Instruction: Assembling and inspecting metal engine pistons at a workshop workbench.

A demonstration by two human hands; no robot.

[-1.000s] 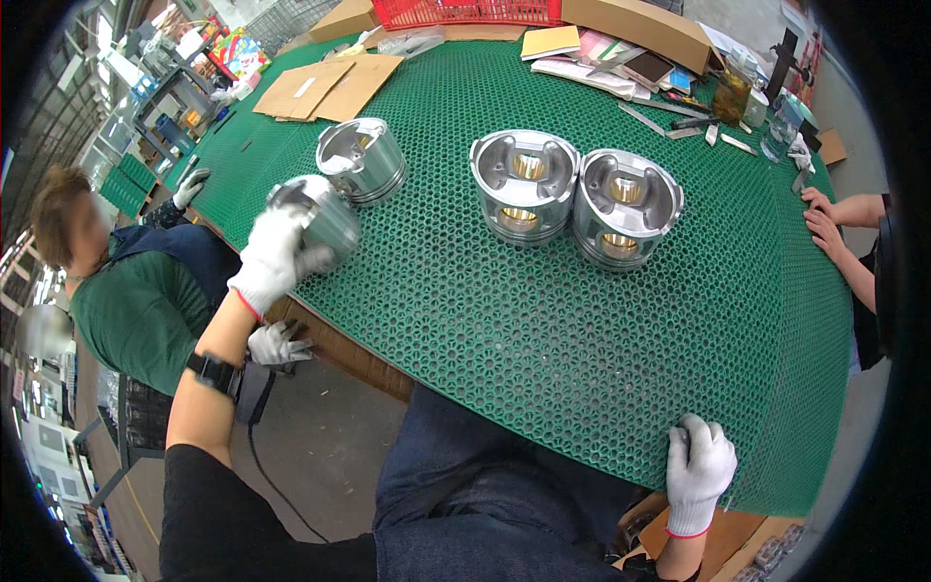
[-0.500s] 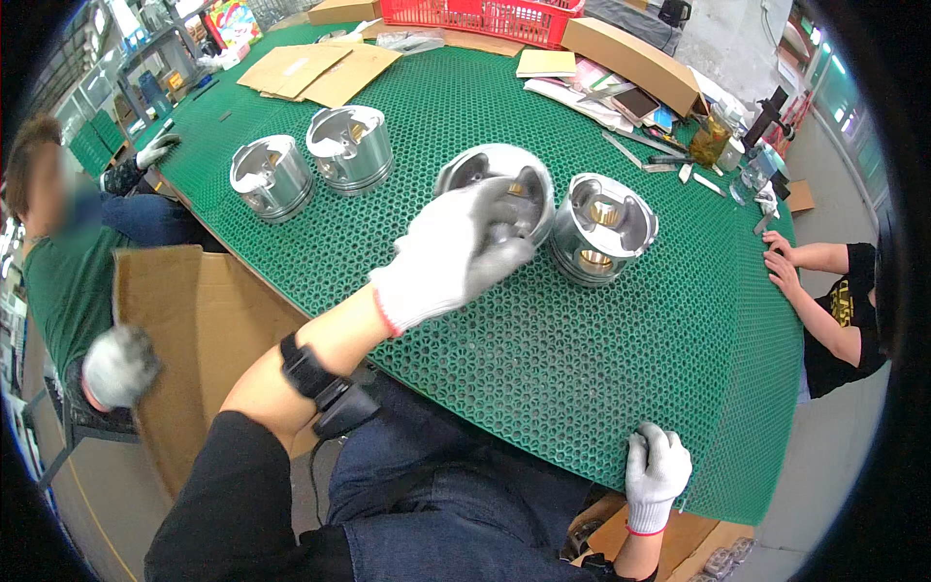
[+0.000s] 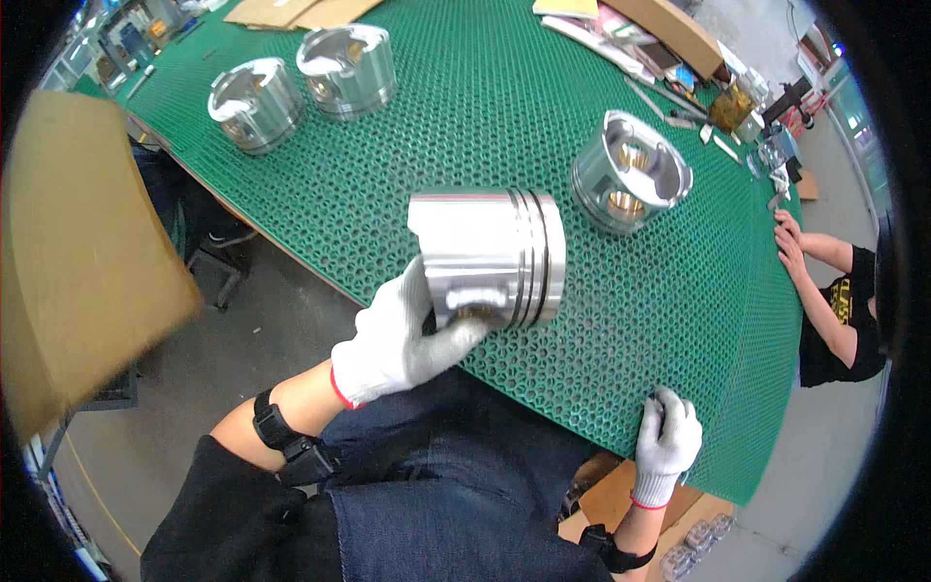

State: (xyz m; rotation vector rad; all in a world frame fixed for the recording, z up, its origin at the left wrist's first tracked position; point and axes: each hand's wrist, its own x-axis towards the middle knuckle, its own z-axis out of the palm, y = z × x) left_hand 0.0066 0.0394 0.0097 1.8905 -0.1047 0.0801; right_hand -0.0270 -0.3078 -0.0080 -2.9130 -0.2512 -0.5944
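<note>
A silver piston (image 3: 485, 254) lies on its side in the air above the near part of the mat, its ring grooves facing right. My left hand (image 3: 398, 335), in a white glove, grips it from below and the left, with part of the fingers hidden behind the metal. At the table's near right edge rests my gloved right hand (image 3: 667, 435), fingers loosely bent and nothing visible in them. Beyond the held piston, to the right, another piston (image 3: 630, 175) stands crown down with its brass-coloured bushings showing. Two similar pistons, a nearer one (image 3: 256, 107) and a farther one (image 3: 347, 73), stand at the far left.
Green perforated matting (image 3: 465, 126) covers the table. Papers, a phone and tools lie around a jar (image 3: 732, 105) at the far right. A person's bare hands (image 3: 790, 242) rest on the right edge. A large cardboard sheet (image 3: 92, 262) is at the left, off the table.
My left hand has lifted the piston from beside the right-hand one, brought it nearer and tipped it sideways. The cardboard at left has risen. My right hand stays at the edge.
</note>
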